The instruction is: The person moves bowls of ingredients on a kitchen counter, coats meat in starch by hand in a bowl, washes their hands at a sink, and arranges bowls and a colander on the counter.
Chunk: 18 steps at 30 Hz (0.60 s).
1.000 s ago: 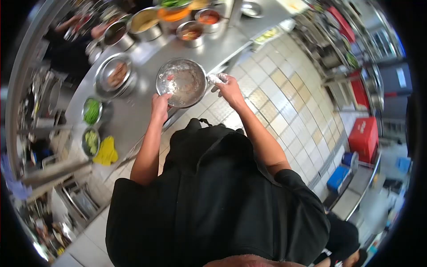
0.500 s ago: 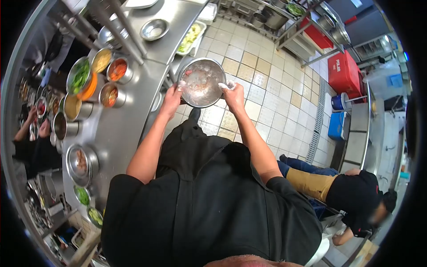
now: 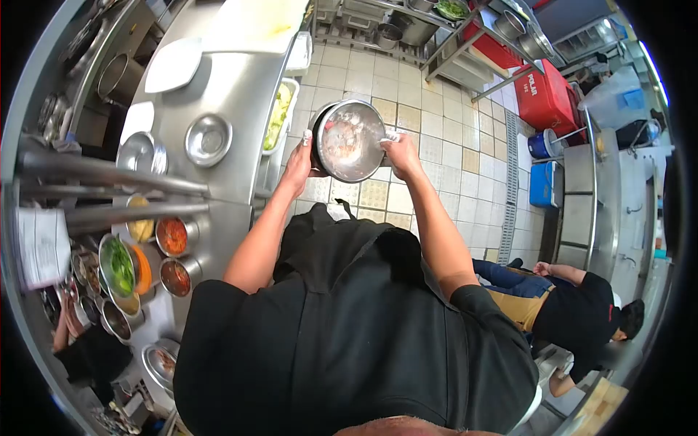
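A round metal bowl (image 3: 352,145) with whitish and reddish residue inside is held out in front of me, over the tiled floor. My left hand (image 3: 297,168) is closed on its left side, with white matter on the fingertips. My right hand (image 3: 401,154) grips the right rim, thumb on top, its tip white too. The bowl is tilted, and a dark outer edge shows along its left side; whether that is a second vessel I cannot tell. Most fingers of both hands are hidden beneath it.
A steel counter (image 3: 236,94) runs along my left, bearing a small metal bowl (image 3: 209,140), a white plate (image 3: 173,65) and pots of chopped food. A white tray of cut greens (image 3: 278,120) sits at its edge. One co-worker (image 3: 582,312) bends at the right; another person's arms show at left.
My view has moved forward along the counter, so its bowls and pots sit lower in view. The held bowl has tilted, showing more of its left outer side. Both hands keep their grip.
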### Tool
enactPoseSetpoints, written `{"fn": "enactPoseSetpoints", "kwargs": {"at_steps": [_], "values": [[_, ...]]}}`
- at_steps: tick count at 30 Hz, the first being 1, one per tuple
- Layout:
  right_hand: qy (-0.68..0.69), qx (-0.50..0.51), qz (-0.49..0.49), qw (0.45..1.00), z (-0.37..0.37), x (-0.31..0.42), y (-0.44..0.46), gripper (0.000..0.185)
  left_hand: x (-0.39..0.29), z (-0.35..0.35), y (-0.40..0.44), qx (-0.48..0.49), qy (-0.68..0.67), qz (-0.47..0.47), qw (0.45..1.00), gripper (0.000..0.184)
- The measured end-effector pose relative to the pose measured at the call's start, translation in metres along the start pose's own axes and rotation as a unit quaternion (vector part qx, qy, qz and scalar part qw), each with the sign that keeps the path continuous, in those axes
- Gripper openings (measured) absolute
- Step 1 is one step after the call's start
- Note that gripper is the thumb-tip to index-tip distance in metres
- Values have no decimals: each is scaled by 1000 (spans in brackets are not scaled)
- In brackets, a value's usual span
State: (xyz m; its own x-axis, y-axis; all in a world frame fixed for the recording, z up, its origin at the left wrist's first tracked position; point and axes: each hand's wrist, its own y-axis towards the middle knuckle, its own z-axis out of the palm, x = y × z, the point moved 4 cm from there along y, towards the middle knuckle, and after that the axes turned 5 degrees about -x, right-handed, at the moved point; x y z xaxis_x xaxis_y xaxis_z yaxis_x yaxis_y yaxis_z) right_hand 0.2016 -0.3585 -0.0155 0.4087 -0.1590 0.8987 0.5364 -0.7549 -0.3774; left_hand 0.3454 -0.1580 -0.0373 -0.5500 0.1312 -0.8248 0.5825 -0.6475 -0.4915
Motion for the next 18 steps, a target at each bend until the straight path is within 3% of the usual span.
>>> {"fn": "enactPoseSetpoints", "kwargs": {"at_steps": [3,4,7,11,13,14,15,17,18], "values": [[155,48,82,983,-3,1,37,7,-27,12,40,11,84,63,994,33],[249,87,160,951,-8,-22,63,9,-31,14,57,-20,96,55,994,27],[369,44,199,907,-42,-24,106,13,-45,15,96,-70,35,26,997,27],[373,10,159,914,-127,-66,188,17,-49,5,152,-116,-12,23,993,34],[324,-20,158,933,-196,-153,257,17,-52,3,176,-128,-27,36,991,38],[365,-108,153,912,-206,-144,255,23,-58,7,185,-135,-46,35,989,40],[384,-130,172,898,-222,-144,258,17,-69,19,199,-149,-26,32,988,41],[268,-178,152,935,-258,-153,258,27,-71,8,189,-235,-15,11,972,44],[385,-148,153,898,-264,-154,264,32,-64,-6,193,-284,-30,55,957,45]]}}
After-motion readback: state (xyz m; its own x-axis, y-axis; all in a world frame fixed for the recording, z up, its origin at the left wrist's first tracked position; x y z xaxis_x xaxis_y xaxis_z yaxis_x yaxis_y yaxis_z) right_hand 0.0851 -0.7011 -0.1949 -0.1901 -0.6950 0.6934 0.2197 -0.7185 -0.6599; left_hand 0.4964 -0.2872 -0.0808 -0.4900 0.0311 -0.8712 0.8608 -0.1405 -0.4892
